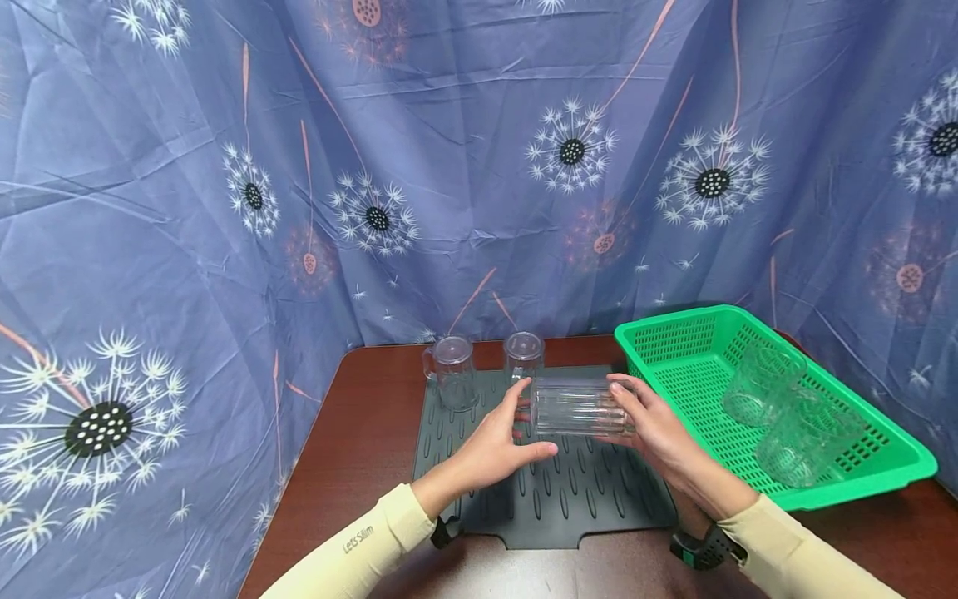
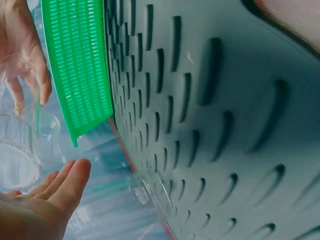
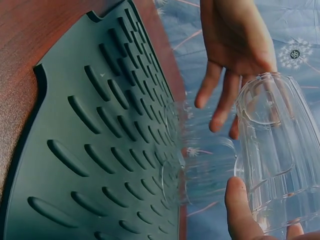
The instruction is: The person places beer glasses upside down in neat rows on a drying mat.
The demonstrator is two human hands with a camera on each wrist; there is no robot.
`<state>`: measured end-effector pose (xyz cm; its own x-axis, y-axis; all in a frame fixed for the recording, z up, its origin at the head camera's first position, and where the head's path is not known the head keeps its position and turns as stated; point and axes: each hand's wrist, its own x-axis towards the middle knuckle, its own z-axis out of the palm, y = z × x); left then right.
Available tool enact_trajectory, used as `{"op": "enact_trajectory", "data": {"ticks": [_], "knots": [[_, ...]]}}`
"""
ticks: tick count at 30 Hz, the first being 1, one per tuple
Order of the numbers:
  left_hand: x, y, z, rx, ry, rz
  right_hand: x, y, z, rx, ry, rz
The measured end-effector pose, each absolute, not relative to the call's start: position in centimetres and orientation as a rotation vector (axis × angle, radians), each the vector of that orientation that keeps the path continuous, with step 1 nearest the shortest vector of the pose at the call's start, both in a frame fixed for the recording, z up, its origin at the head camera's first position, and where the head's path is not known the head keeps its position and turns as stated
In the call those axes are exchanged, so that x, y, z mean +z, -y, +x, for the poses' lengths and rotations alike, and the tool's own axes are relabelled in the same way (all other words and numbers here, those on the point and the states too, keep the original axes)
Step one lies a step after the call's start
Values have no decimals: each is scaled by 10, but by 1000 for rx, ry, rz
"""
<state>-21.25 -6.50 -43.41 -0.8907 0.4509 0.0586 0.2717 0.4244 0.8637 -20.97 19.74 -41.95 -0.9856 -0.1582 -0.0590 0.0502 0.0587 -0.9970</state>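
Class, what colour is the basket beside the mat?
The basket is bright green; it shows best in the head view.

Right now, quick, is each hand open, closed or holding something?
Left hand: open, by the ribbed clear glass.
Right hand: holding that glass.

Even, fairly bright light fills the head view; pale glare washes the near edge of the surface [image 1: 539,574]. Both wrist views look softer, the left one hazy, its glass [image 2: 19,162] blurred.

Mug [image 1: 524,349] partly hidden behind left hand [image 1: 492,445]
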Motion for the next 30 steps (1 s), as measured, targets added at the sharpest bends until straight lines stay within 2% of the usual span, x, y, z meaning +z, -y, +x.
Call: {"op": "enact_trajectory", "data": {"ticks": [30], "knots": [[-420, 35, -230, 1637, -2466, 541, -429, -205, -213, -2070, -2187, -96]]}}
